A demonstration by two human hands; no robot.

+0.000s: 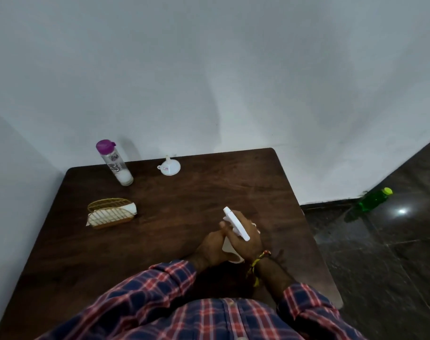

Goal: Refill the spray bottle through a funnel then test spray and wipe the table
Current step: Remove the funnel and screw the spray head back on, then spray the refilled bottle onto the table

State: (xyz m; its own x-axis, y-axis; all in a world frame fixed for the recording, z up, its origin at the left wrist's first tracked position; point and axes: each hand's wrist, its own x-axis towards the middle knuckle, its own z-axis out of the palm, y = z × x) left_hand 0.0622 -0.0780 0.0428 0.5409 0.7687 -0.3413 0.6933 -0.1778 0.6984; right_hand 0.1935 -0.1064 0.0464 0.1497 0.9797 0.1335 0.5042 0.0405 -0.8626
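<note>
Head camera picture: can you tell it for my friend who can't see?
A person's two hands, left hand and right hand, hold a white spray bottle over a brown table. Farther back stand a water bottle, funnel and napkin holder.

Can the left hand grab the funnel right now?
Probably not right away. The left hand is holding the spray bottle together with the right hand. The funnel sits far back on the table, with nothing blocking the way.

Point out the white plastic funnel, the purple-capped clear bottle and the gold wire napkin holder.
white plastic funnel [169, 168], head view, cone wall
purple-capped clear bottle [117, 167], head view, mid body
gold wire napkin holder [110, 213], head view, front wire panel
</note>
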